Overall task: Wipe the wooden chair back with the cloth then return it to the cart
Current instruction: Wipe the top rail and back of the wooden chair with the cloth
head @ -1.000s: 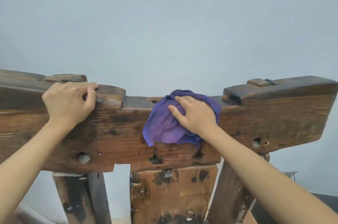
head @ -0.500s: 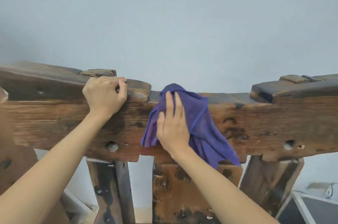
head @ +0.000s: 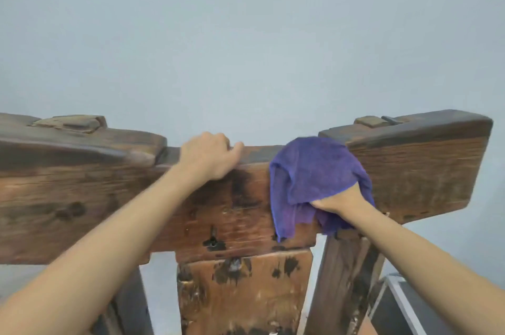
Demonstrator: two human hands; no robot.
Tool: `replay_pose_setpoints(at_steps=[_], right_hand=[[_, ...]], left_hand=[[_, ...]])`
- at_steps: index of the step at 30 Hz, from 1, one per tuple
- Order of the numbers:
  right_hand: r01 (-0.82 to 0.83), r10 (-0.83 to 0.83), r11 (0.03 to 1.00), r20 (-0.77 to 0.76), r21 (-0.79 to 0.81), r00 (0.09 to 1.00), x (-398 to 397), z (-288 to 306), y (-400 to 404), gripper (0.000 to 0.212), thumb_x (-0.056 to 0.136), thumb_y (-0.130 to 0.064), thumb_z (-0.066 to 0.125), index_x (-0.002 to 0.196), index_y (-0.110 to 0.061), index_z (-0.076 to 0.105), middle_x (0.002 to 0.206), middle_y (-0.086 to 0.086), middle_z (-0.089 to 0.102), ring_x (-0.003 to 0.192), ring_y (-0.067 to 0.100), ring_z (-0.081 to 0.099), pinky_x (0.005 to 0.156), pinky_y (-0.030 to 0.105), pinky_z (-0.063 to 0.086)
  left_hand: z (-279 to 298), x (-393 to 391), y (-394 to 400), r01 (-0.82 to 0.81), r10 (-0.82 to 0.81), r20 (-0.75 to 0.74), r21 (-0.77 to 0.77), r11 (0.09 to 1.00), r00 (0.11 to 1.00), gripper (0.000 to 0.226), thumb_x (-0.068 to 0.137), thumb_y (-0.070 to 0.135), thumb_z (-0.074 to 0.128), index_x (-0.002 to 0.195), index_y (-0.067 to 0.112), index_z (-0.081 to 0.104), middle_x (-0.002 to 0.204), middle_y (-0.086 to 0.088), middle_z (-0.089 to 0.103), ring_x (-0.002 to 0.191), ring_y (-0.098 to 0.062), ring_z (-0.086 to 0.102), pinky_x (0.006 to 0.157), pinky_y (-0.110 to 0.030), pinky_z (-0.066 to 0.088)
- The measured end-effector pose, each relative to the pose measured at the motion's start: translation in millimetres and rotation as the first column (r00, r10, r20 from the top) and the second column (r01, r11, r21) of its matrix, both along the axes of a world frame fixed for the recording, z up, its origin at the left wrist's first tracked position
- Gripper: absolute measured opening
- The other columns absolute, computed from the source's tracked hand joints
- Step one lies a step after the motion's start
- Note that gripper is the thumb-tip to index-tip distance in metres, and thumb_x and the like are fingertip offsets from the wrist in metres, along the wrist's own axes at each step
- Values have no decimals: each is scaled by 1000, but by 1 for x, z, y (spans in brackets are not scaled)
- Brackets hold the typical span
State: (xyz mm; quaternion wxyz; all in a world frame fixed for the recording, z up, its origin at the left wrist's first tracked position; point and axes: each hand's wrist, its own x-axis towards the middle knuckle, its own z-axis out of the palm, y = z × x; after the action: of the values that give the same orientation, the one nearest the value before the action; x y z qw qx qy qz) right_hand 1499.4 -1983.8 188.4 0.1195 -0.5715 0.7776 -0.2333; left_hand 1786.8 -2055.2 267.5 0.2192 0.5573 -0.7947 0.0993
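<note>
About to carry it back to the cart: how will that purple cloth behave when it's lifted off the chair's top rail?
Probably floppy: the purple cloth drapes over the top rail and hangs in folds. Likely light, since the right hand presses it alone. A loose corner dangles, so it may trail or snag.

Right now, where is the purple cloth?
In the head view, the purple cloth is right of centre, draped over the chair back's top rail, pressed by the right hand.

My left hand (head: 209, 155) curled over the top edge of the chair back (head: 82, 198), my right hand (head: 340, 199) beside it, fingers buried in the cloth (head: 311, 170), both forearms outstretched
</note>
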Motion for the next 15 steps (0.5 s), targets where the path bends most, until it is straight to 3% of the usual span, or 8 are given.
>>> replay_pose_setpoints(at_steps=[1,3,6,7,9,10,13,15], right_hand=[[3,1,1000,-156,29,988,-13,14,-3,76,88,-43,67,150,-14,33,156,11,34,146,23,28,117,36,20],[70,-95,994,-331,-87,939,-45,38,-4,60,94,-51,51,145,-20,44,154,10,38,143,28,31,116,42,21],[64,-235,864,-287,-500,929,-106,67,3,51,93,-49,47,122,-13,67,127,16,64,123,34,55,104,40,41],[83,-270,826,-264,-557,926,-127,78,5,53,92,-51,42,108,-11,72,112,16,70,112,35,61,94,38,46],[186,-344,843,-240,-505,908,-173,104,6,55,92,-53,32,83,-15,71,92,16,71,91,33,64,78,34,44],[256,-366,874,-215,-413,905,-197,114,5,56,94,-51,31,85,-13,71,99,19,71,95,32,63,82,35,43],[404,-433,891,-120,-207,893,-260,133,-3,53,101,-35,31,130,0,60,142,24,51,136,35,42,115,40,27],[432,-453,881,-85,-193,887,-278,134,-10,49,102,-27,33,137,1,52,149,23,42,142,34,33,119,39,19]], left_hand=[[-11,-23,3,40,-40,27,16,999,999,63,96,60,29,108,12,67,117,-23,68,108,-39,62,88,-44,46],[-27,-45,8,34,-24,85,-117,993,996,62,96,62,22,107,15,60,113,-16,68,110,-35,62,87,-44,45],[-36,-42,7,40,-19,84,-255,966,996,60,92,65,12,85,20,51,88,-4,69,85,-27,66,61,-35,36],[-37,-38,7,52,-33,73,-277,959,997,60,93,66,12,80,21,50,81,0,67,80,-24,66,57,-34,32],[-38,-34,8,57,-37,72,-297,953,997,60,94,66,16,75,22,52,73,4,64,71,-20,65,52,-32,29],[-37,-36,9,47,-23,83,-301,953,996,59,94,65,18,74,22,52,70,4,62,67,-20,63,49,-31,26],[-36,-47,9,39,-15,81,-314,949,997,52,93,60,23,73,20,50,65,2,60,61,-23,60,47,-30,19],[-37,-47,7,63,-33,95,-337,939,995,49,93,58,24,74,19,47,62,0,57,57,-25,58,46,-28,14]])
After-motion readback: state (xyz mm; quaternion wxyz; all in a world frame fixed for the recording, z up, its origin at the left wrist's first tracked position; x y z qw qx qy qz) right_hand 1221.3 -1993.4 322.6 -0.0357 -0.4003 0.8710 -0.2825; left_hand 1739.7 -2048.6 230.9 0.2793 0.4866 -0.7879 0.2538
